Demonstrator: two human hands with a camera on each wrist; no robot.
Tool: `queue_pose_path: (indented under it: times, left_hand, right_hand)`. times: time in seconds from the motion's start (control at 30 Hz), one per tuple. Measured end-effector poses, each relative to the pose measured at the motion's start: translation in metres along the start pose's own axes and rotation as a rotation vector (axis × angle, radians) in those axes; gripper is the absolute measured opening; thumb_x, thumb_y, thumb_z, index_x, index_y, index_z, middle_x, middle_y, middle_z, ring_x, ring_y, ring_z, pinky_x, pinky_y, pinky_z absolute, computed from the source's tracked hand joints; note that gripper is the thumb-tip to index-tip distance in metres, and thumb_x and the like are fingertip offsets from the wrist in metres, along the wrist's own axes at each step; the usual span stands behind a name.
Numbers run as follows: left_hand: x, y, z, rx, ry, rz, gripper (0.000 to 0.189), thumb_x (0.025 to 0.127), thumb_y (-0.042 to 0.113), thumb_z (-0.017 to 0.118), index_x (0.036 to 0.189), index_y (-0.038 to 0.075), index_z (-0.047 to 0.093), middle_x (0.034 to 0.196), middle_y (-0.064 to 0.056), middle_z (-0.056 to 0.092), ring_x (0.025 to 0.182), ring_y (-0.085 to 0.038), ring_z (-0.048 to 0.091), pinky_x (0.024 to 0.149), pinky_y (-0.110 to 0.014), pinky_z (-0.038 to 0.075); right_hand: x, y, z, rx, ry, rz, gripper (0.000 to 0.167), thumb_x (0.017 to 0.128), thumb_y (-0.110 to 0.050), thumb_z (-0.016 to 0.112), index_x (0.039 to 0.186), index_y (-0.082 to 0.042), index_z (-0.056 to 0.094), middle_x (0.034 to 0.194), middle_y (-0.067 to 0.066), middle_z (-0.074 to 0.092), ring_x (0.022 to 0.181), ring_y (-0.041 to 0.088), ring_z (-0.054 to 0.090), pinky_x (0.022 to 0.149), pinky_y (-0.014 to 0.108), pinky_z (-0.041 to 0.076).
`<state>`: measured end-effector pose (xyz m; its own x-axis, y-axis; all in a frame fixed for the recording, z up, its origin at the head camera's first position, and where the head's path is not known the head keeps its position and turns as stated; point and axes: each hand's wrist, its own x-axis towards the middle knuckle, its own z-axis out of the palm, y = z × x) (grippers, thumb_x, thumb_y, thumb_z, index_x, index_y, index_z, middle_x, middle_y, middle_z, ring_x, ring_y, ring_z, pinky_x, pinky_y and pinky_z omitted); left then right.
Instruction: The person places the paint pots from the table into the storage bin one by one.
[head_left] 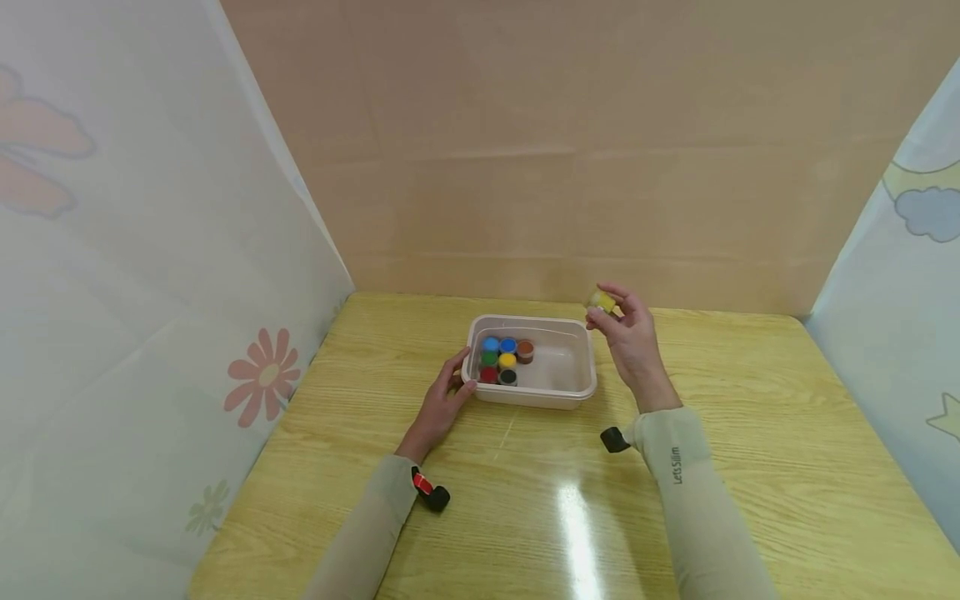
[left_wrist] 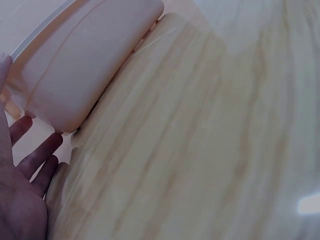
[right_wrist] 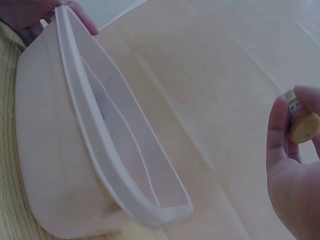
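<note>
On a tabletop (head_left: pixel 495 517), a pale tub (head_left: pixel 531 401) is gripped at nine o'clock by the left hand (head_left: pixel 441 400), with seven jars (head_left: pixel 507 345) grouped inside at nine o'clock; a yellow jar (head_left: pixel 603 302) is pinched by the right hand (head_left: pixel 630 335), raised at two o'clock.

Yellow jar (head_left: pixel 604 302) — tilted, aloft, jars (head_left: pixel 507 361) in tub (head_left: pixel 558 371)
</note>
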<state>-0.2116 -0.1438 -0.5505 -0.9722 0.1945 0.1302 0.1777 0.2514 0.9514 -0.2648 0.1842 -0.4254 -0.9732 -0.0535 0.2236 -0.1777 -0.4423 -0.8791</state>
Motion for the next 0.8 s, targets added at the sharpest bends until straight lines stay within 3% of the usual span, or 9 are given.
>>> queue_pose_path:
  times: [0.43, 0.57, 0.7, 0.8]
  left_hand:
    - [0.001, 0.001, 0.000, 0.002, 0.002, -0.010, 0.057, 0.108, 0.037, 0.056, 0.160, 0.043, 0.033, 0.162, 0.000, 0.040, 0.133, -0.028, 0.056, 0.110, -0.053, 0.047]
    - [0.002, 0.001, 0.000, -0.010, -0.001, -0.019, 0.058, 0.107, 0.037, 0.057, 0.160, 0.042, 0.033, 0.162, 0.000, 0.040, 0.134, -0.029, 0.056, 0.111, -0.054, 0.045]
    - [0.003, 0.001, 0.000, -0.015, -0.010, -0.053, 0.058, 0.108, 0.035, 0.056, 0.161, 0.041, 0.031, 0.163, -0.002, 0.039, 0.137, -0.031, 0.054, 0.114, -0.055, 0.042]
    - [0.003, 0.002, 0.000, -0.008, -0.027, -0.073, 0.060, 0.109, 0.030, 0.054, 0.164, 0.034, 0.028, 0.166, -0.007, 0.035, 0.138, -0.033, 0.052, 0.115, -0.055, 0.041]
  right_hand:
    - [0.002, 0.020, 0.001, -0.223, -0.008, 0.112, 0.031, 0.097, 0.004, 0.068, 0.119, -0.018, 0.062, 0.121, 0.004, 0.048, 0.079, 0.008, 0.068, 0.081, 0.021, 0.059]
    - [0.003, 0.027, 0.002, -0.266, -0.006, 0.159, 0.032, 0.097, -0.001, 0.070, 0.125, -0.009, 0.059, 0.119, 0.004, 0.048, 0.084, 0.011, 0.070, 0.085, 0.021, 0.059]
    - [0.005, 0.034, 0.003, -0.314, -0.041, 0.226, 0.046, 0.099, -0.006, 0.068, 0.139, 0.003, 0.047, 0.118, 0.005, 0.048, 0.090, 0.009, 0.072, 0.088, 0.021, 0.059]
    - [0.005, 0.039, 0.005, -0.350, -0.090, 0.286, 0.052, 0.101, -0.010, 0.068, 0.144, 0.005, 0.042, 0.122, 0.006, 0.047, 0.093, 0.007, 0.073, 0.090, 0.023, 0.059]
